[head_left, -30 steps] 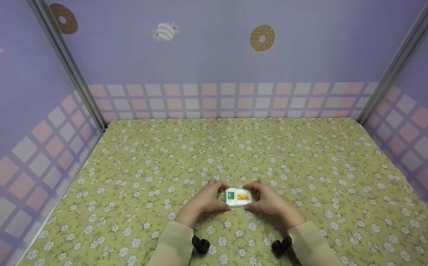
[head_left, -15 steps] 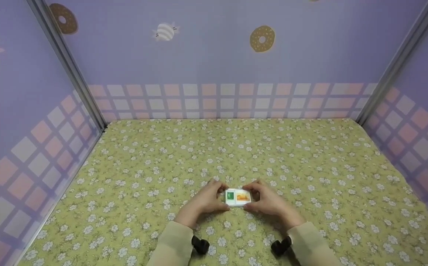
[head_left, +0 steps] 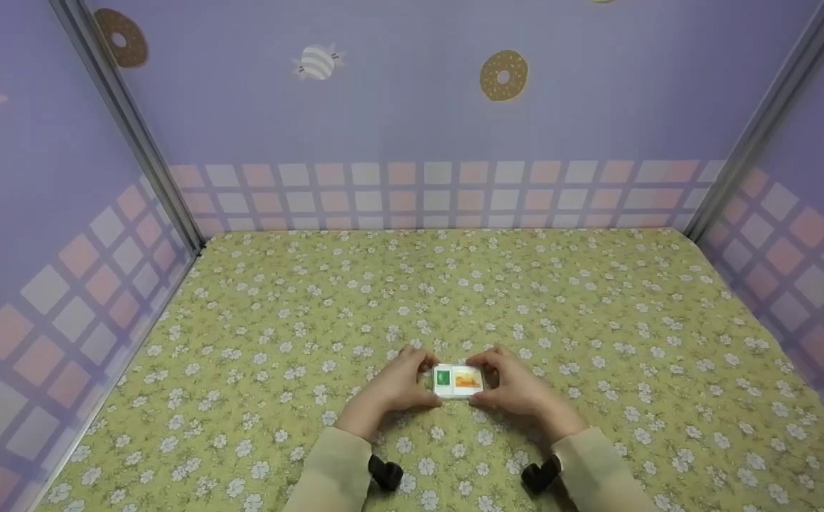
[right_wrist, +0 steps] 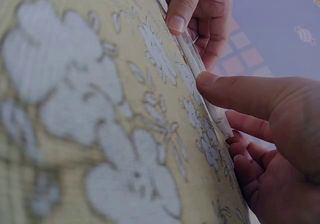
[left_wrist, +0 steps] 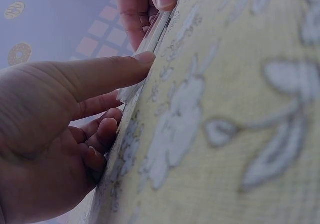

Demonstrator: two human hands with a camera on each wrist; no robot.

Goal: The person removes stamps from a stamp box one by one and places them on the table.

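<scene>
A small, flat rectangular case [head_left: 452, 391] with clear edges lies on the flowered cloth, low in the middle of the head view. Its white face bears a green square on the left and an orange picture on the right. By its left end my left hand [head_left: 403, 384] pinches it between thumb and index finger. My right hand [head_left: 516, 385] does the same at the right end. The left wrist view shows the left thumb [left_wrist: 115, 74] along the case's near edge, other fingers curled beneath. In the right wrist view the right thumb [right_wrist: 240, 92] presses the near edge; the case [right_wrist: 218, 118] shows edge-on.
The yellow-green flowered cloth [head_left: 412, 284] covers the table. Purple walls with pink and white checks [head_left: 440, 192] enclose the back and both sides, with grey metal posts [head_left: 760, 135] at the corners. A black wrist mount [head_left: 385, 472] sits at each cuff.
</scene>
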